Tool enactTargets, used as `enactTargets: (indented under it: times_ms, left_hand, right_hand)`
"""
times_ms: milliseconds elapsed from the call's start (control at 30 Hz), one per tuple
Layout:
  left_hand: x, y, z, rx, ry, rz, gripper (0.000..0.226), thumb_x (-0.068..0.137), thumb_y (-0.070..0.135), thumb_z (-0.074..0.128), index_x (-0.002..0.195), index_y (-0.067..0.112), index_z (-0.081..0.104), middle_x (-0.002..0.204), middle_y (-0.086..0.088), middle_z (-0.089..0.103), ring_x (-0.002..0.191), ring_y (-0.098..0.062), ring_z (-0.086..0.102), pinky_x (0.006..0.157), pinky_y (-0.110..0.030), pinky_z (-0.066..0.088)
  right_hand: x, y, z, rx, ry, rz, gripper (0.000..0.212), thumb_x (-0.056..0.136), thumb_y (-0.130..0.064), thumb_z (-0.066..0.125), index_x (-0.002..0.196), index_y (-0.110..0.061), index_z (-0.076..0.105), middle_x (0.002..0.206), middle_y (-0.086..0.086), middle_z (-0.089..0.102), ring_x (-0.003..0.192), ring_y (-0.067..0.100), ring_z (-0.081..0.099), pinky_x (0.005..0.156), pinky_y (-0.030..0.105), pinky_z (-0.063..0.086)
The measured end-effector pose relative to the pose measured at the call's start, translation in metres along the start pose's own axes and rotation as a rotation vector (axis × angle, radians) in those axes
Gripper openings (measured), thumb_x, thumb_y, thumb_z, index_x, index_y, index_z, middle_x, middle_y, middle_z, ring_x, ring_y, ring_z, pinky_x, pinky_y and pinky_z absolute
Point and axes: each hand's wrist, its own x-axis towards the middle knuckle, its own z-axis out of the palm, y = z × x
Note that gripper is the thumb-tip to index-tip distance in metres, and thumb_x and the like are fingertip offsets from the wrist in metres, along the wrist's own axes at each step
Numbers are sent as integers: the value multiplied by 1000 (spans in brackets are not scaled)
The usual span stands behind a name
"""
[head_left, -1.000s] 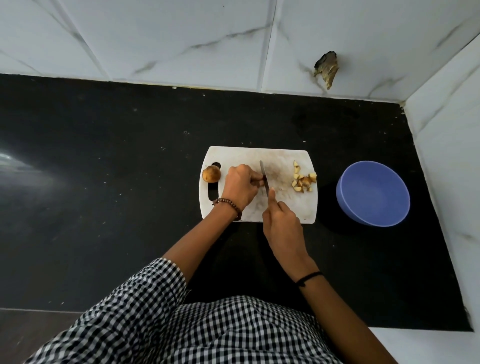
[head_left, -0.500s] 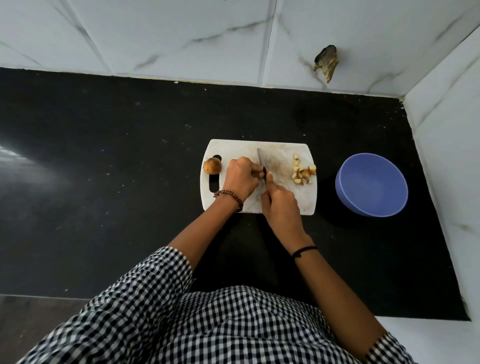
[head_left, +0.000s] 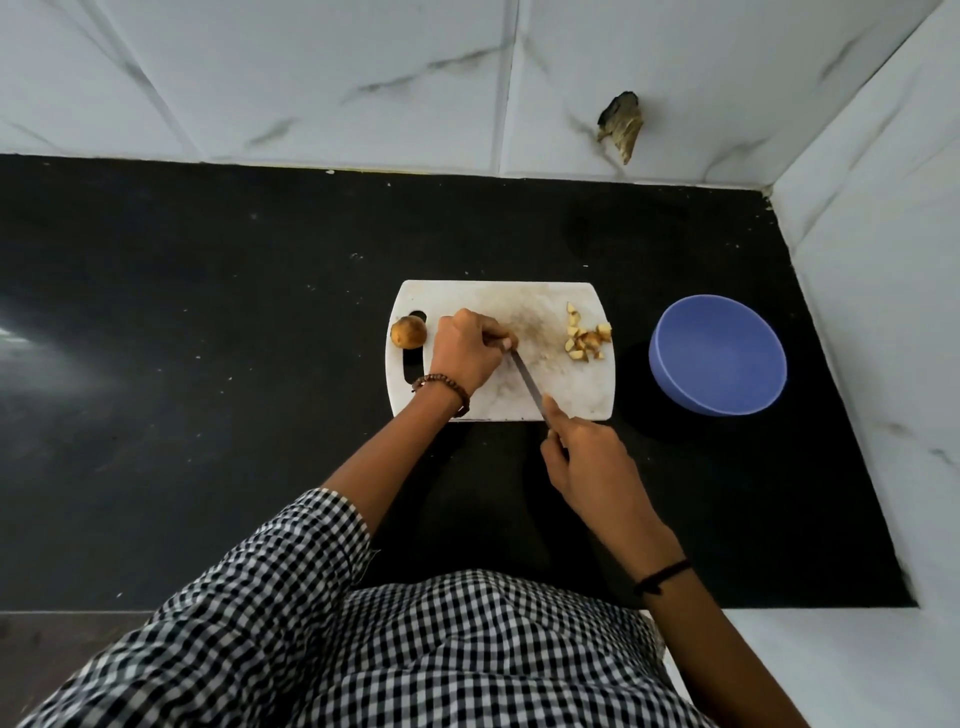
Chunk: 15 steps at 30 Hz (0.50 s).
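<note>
Sitting at left edge of cutting board (head_left: 493, 301), by handle slot: 1 whole brown potato (head_left: 409, 332), just left of left hand (head_left: 465, 356), not touching it. Left hand knuckles-up on board, fingers curled down; whether they pinch anything, cannot tell. Knife (head_left: 527, 382): long axis diagonal, tip pointing up-left, meeting left fingertips; handle end down-right, past board's near edge. Right hand (head_left: 587, 462) grasps handle, index finger laid along blade. Cut pieces (head_left: 587, 340) piled at board's right edge, apart from blade. Blue bowl (head_left: 717, 361) on desk (head_left: 208, 415), right of board.
</note>
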Motion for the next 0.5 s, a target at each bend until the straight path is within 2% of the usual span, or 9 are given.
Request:
enactTargets:
  times_ms: [133,233,367,433,500]
  left_hand:
    - [0,-4,1,18,2,18,8,83,9,72,90,9,75,87,1,73,79,-5,66,70,-8,52]
    - [0,-7,-4,56,45,32,14,84,7,68,98,7,72,92,-2,72,83,-9,65,75,-13,52]
    - [6,-11,-13,106,66,50,16,86,9,67,102,7,71,95,-4,71,84,-12,66,82,-25,55]
    - [10,-13,-16,164,62,69,15,86,8,66,100,8,71,95,-4,71,85,-14,66,81,-30,56]
    - [14,-16,-16,220,65,89,16,86,6,63,100,9,71,97,-4,68,87,-16,64,78,-28,54]
  right_hand:
    - [-6,2,-9,174,104,-13,48,100,-19,51,148,-18,45,74,-4,58,62,8,56,57,24,45]
    - [-4,3,-6,224,179,2,44,100,-21,53,143,-18,51,71,-5,58,62,8,57,58,29,51]
    - [15,4,-4,254,223,61,19,100,-30,55,114,-18,62,70,-7,57,60,9,57,55,32,52]
    - [27,2,-3,250,235,77,17,99,-35,57,100,-19,61,72,-9,57,63,9,58,58,34,54]
    - [39,0,-3,254,225,93,17,98,-37,59,95,-20,59,73,-8,57,65,9,58,58,30,52]
